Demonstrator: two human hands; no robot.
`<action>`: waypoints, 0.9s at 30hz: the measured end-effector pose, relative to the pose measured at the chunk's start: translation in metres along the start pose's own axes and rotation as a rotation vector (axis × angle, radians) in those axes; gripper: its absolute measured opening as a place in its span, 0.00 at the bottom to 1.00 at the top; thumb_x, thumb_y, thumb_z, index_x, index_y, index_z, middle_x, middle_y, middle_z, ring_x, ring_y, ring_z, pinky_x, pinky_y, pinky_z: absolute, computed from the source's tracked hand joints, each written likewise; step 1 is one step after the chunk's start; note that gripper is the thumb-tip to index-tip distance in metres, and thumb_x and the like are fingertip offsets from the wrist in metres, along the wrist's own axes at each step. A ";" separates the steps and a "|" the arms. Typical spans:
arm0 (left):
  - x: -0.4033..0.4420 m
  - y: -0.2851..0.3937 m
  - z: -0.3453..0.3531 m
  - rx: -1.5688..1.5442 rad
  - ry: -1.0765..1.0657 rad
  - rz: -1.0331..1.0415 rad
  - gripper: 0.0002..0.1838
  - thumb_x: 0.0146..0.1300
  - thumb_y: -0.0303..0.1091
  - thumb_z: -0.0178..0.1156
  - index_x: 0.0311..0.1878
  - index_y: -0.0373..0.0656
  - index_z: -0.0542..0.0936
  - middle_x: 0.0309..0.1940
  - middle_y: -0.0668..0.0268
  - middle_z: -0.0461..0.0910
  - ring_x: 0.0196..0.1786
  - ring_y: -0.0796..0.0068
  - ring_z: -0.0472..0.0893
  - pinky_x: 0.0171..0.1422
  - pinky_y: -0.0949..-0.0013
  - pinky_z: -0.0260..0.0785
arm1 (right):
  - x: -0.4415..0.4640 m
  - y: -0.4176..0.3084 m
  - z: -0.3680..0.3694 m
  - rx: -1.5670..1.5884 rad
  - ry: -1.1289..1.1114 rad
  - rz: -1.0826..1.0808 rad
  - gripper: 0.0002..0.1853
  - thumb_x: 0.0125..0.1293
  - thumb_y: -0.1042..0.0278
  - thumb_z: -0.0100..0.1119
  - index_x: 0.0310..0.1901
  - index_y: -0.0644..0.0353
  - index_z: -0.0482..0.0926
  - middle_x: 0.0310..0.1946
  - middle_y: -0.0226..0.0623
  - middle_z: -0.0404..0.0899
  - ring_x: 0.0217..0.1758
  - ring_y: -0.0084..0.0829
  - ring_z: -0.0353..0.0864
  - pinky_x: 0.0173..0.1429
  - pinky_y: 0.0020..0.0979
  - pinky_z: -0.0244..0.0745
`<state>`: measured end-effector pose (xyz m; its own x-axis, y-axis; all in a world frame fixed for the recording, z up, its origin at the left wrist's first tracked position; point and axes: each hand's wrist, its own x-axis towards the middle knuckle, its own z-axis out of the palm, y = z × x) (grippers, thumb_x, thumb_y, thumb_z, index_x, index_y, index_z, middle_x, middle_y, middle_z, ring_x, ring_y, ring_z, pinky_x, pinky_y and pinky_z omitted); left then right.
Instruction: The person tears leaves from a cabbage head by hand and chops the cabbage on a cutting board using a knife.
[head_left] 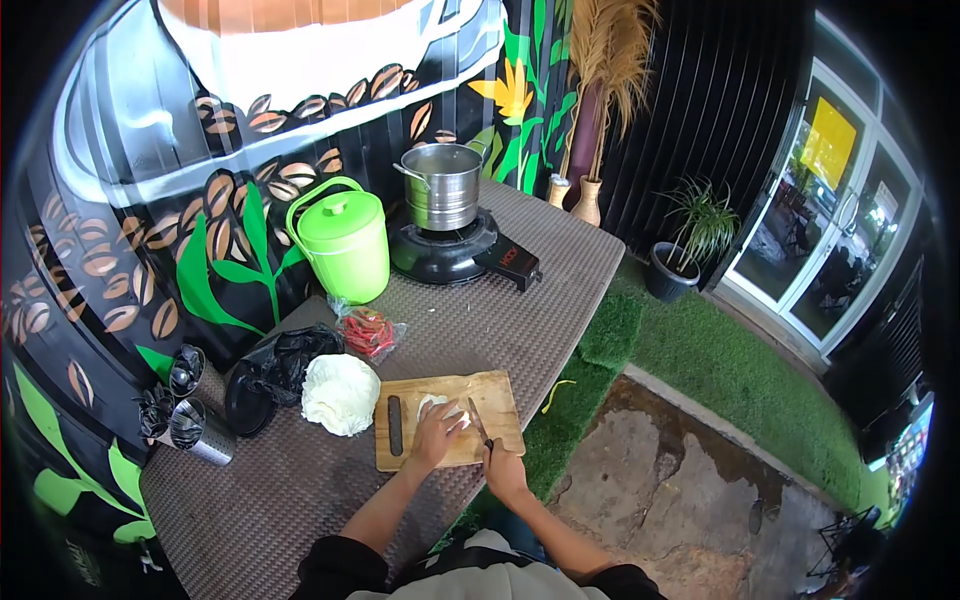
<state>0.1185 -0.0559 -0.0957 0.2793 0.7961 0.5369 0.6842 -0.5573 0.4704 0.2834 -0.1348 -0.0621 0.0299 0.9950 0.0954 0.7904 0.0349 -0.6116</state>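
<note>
Left hand (pixel 436 437): fingers bent, laid over white pieces (pixel 429 401) mid-board; gaps between them too small to tell. Right hand (pixel 505 472): fingers wrapped around the dark handle of a knife (pixel 477 417), blade narrow, metal. Beneath: cutting board (pixel 502 393), wooden, rectangular, slotted at left. Left of it: white mass (pixel 341 396), rounded, wrinkled. Farther: black bag (pixel 300 358), crumpled plastic. Far: pot (pixel 442 195), cylindrical, shiny metal. Under all: table (pixel 310 490), brown, woven-textured.

The left hand (pixel 434 437) reaches forward, palm down; just to its right, the right hand (pixel 505 474) is curled into a closed grip. Both bare forearms (pixel 384 511) slant toward each other.
</note>
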 end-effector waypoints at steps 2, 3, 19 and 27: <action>0.000 -0.002 0.002 0.015 -0.030 0.012 0.11 0.60 0.35 0.61 0.43 0.41 0.84 0.48 0.61 0.81 0.57 0.65 0.76 0.70 0.52 0.51 | 0.002 -0.008 -0.001 -0.040 -0.043 0.023 0.15 0.68 0.60 0.50 0.37 0.67 0.70 0.24 0.57 0.78 0.29 0.57 0.81 0.33 0.51 0.76; 0.000 -0.001 0.001 0.033 -0.052 0.023 0.11 0.61 0.35 0.61 0.44 0.41 0.84 0.49 0.60 0.81 0.59 0.65 0.75 0.70 0.52 0.51 | 0.002 -0.010 0.000 -0.080 -0.086 0.038 0.15 0.67 0.59 0.50 0.38 0.66 0.70 0.25 0.56 0.79 0.30 0.57 0.81 0.33 0.51 0.76; 0.004 -0.003 -0.002 -0.077 -0.073 -0.005 0.13 0.61 0.34 0.60 0.45 0.37 0.82 0.48 0.59 0.81 0.58 0.65 0.75 0.71 0.52 0.49 | 0.008 -0.009 0.014 -0.202 -0.182 0.068 0.16 0.70 0.56 0.46 0.39 0.64 0.68 0.24 0.52 0.80 0.29 0.51 0.83 0.31 0.46 0.79; 0.000 -0.006 0.002 -0.075 -0.049 0.006 0.14 0.60 0.34 0.61 0.46 0.37 0.82 0.46 0.60 0.82 0.56 0.67 0.77 0.71 0.52 0.50 | 0.033 0.000 0.014 -0.263 -0.201 -0.058 0.17 0.71 0.56 0.43 0.40 0.66 0.68 0.29 0.56 0.81 0.34 0.52 0.84 0.37 0.47 0.79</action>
<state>0.1157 -0.0518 -0.1002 0.3175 0.8021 0.5058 0.6307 -0.5769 0.5190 0.2759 -0.1002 -0.0699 -0.1200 0.9916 -0.0490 0.9188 0.0922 -0.3838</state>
